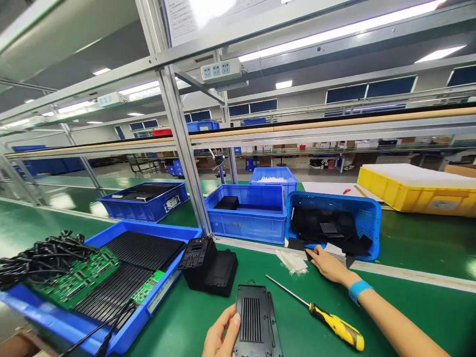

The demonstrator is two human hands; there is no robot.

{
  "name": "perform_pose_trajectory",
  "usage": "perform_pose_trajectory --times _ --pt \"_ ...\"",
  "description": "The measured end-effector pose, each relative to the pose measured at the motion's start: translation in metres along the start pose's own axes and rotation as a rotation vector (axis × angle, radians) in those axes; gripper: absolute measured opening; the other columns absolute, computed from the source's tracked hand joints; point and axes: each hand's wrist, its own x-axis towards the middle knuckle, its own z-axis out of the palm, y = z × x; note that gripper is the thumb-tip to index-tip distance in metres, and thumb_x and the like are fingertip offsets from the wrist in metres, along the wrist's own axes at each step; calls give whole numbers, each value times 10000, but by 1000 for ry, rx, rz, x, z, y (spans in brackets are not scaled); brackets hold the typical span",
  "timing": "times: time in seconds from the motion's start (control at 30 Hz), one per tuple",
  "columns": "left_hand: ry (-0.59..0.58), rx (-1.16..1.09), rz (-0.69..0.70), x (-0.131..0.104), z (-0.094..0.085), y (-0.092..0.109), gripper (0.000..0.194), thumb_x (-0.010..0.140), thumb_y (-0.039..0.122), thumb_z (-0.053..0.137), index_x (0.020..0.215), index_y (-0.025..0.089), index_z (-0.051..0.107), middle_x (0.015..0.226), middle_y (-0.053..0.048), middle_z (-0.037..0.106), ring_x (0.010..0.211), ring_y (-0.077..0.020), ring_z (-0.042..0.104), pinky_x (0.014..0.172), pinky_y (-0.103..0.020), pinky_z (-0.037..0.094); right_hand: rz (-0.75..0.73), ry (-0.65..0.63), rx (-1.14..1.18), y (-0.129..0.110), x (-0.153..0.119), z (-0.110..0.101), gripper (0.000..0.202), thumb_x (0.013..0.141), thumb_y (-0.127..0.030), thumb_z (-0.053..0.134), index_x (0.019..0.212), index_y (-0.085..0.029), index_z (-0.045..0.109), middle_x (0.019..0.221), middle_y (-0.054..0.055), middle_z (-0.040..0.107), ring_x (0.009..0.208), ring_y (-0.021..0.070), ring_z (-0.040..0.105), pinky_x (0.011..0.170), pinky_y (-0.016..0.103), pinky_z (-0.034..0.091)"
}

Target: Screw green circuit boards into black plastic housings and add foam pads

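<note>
My left hand (222, 333) grips the side of a black plastic housing (253, 317) with a slotted vent, thumb on its inner face. Farther forward, my right hand (329, 265), with a blue wristband (360, 291), pinches at a small black sheet piece (308, 255) in front of the blue basket (375, 233). Part of that piece is hidden by the fingers. White strips (292, 262) lie just left of it, and striped pale sheets (335, 252) lie behind the hand. Between both hands rests a yellow-and-black screwdriver (336, 325).
Stacked black housings (219, 272) stand left of centre. A blue tray (163, 292) at left carries slotted black parts, green circuit boards (80, 277) and black cables (40, 258). Behind are a blue bin (245, 225), a yellow bin (431, 198) and a metal post (182, 134).
</note>
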Motion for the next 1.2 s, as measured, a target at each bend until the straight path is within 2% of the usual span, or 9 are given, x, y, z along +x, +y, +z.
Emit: perform_pose_trajectory --times 0.17,0.27,0.43,0.57,0.67,0.83,0.97,1.07,1.2 --pt "-13 -269 -152 -13 9 5 545 624 642 777 931 206 667 733 -23 691 627 -193 663 574 -274 494 55 54 102 2 11 -10 301 847 -100 599 1146 -135 579 1173 87 605 912 185 615 882 385 482" --pt "9 -291 -173 -19 10 0 577 612 688 752 933 227 621 707 -21 701 612 -212 681 518 -269 476 102 158 209 -12 7 -28 203 824 -89 517 1006 -112 605 1021 130 627 859 243 625 852 454 476" --pt "25 -233 -151 -26 20 1 653 636 777 669 985 232 581 734 -35 718 611 -210 672 483 -256 460 40 284 571 -92 -28 -48 340 912 -398 401 1128 -177 544 898 95 628 824 244 644 741 393 528" --pt "23 -83 -106 -31 28 7 652 701 793 589 1017 222 606 791 -31 707 652 -194 647 539 -254 480 -116 16 977 -170 -68 -44 543 846 -623 480 1156 -187 569 697 -5 553 585 182 616 445 271 476" --pt "65 -44 -11 -34 30 7 576 731 741 619 944 206 633 715 0 672 675 -169 627 595 -225 479 -239 -45 1023 -199 -86 -41 380 850 -508 567 1041 -198 675 713 8 593 598 154 577 549 283 478" --pt "-39 -308 16 -37 33 1 507 744 626 717 974 203 559 524 51 603 417 -76 504 442 -163 367 -471 128 800 -199 -91 -41 239 919 -331 523 1002 -250 732 873 53 589 816 184 583 703 303 484" --pt "-38 -320 36 -37 33 1 511 730 563 767 1007 204 531 585 14 684 399 -95 555 427 -174 408 -501 183 743 -199 -88 -35 227 925 -311 523 1043 -271 713 894 46 538 841 181 582 721 299 504" --pt "19 -313 67 -36 32 0 521 704 560 789 978 209 517 643 -10 722 407 -103 576 446 -194 450 -425 299 724 -201 -89 -25 387 878 -339 591 1262 -290 578 1041 59 529 850 176 587 755 311 527" --pt "118 -287 105 -32 33 -9 571 672 601 786 1011 205 552 662 -27 719 497 -150 638 501 -225 500 -292 110 843 -198 -87 -9 516 893 -477 552 1334 -238 431 794 -14 539 588 133 530 566 255 503"
